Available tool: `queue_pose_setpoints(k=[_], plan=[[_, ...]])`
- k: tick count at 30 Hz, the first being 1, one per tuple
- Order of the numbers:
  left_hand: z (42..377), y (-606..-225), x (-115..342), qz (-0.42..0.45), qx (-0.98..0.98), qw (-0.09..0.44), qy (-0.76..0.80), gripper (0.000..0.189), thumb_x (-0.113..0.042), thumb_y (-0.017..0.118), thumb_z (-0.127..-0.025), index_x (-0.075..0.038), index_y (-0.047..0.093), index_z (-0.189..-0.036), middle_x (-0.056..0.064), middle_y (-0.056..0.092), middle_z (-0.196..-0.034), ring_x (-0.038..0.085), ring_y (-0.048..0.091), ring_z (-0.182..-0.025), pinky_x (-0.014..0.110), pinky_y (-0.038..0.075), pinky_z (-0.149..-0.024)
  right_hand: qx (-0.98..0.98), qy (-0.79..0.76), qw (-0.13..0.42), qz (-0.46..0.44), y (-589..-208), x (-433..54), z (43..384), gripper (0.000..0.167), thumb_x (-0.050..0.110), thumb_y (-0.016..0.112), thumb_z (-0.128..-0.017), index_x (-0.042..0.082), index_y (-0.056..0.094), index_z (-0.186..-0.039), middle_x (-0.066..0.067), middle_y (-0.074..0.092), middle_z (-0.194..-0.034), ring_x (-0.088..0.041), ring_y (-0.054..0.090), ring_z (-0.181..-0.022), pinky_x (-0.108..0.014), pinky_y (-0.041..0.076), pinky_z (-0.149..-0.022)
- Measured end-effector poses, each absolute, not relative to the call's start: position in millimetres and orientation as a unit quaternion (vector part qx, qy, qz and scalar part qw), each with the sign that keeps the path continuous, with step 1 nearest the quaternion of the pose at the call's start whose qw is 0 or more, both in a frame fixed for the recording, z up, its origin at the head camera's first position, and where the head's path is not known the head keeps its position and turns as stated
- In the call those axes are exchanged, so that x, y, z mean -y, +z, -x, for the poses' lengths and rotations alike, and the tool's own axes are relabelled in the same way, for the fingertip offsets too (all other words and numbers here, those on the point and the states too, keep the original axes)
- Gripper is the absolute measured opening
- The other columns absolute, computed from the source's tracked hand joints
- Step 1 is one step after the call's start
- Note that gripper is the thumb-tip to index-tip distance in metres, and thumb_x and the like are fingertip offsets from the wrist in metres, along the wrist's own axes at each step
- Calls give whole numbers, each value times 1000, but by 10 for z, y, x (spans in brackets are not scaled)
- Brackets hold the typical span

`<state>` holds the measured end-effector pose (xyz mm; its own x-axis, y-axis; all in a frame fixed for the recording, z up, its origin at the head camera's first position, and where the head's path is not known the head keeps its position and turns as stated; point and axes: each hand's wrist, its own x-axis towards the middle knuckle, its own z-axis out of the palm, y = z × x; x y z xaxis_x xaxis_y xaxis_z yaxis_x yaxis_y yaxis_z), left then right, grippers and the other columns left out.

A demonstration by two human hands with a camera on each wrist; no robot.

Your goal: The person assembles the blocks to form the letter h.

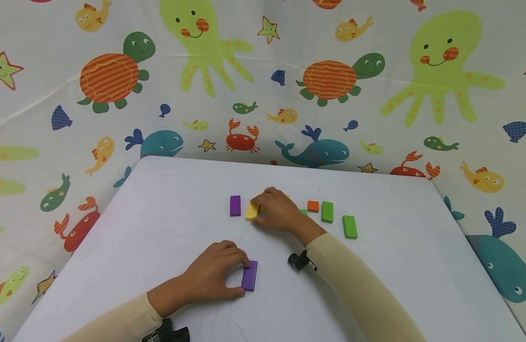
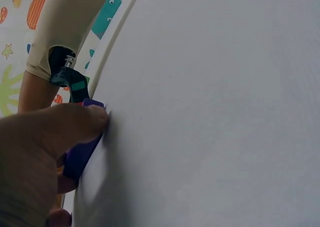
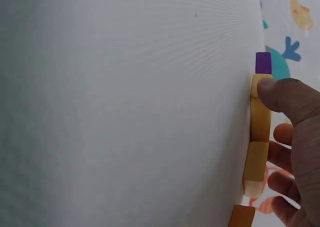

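Near the front middle of the table, my left hand [image 1: 213, 274] pinches a purple block [image 1: 249, 276] between thumb and fingers. In the left wrist view the thumb lies along that block's edge. Farther back, my right hand [image 1: 277, 209] holds a yellow block [image 1: 252, 212] by its right side, thumb at the near end and fingertips at the far end. More yellow blocks [image 3: 256, 162] stand in line beside it in the right wrist view; the hand mostly hides them from the head camera. A second purple block [image 1: 235, 205] is just left of the held yellow one.
Right of my right hand are an orange block [image 1: 313, 206], a green block [image 1: 327, 212] and another green block [image 1: 350, 227]. Part of a further green block [image 1: 304, 212] shows behind the wrist. A sea-animal patterned cloth [image 1: 263, 109] hangs behind the white table [image 1: 169, 213].
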<state>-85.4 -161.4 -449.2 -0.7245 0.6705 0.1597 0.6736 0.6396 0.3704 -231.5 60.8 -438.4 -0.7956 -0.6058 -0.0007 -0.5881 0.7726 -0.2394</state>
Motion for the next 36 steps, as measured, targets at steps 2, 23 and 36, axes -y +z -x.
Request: queue_pose_setpoints(k=[2, 23, 36], plan=[[854, -4493, 1618, 372, 905, 2, -207, 49, -49, 88, -73, -28, 65, -111, -20, 63, -110, 10, 51, -114, 41, 44, -99, -940, -119, 39, 318, -4376, -605, 2314, 56, 45, 79, -88, 19, 66, -136, 9, 68, -126, -17, 47, -128, -35, 42, -106], [844, -4491, 1642, 381, 898, 2, -218, 44, -47, 88, -76, -29, 67, -111, -22, 63, -113, 8, 51, -116, 41, 45, -98, -919, -167, 42, 355, -4235, -779, 1991, 51, 47, 80, -85, 21, 69, -128, 10, 66, -129, -17, 46, -129, -37, 41, -110], [836, -4477, 1649, 381, 899, -7, -215, 45, -47, 87, -77, -30, 67, -113, -21, 64, -116, 10, 51, -118, 41, 45, -99, -914, -166, 61, 366, -4204, -834, 1747, 49, 48, 79, -85, 24, 69, -126, 11, 66, -127, -17, 45, -133, -39, 41, -110]])
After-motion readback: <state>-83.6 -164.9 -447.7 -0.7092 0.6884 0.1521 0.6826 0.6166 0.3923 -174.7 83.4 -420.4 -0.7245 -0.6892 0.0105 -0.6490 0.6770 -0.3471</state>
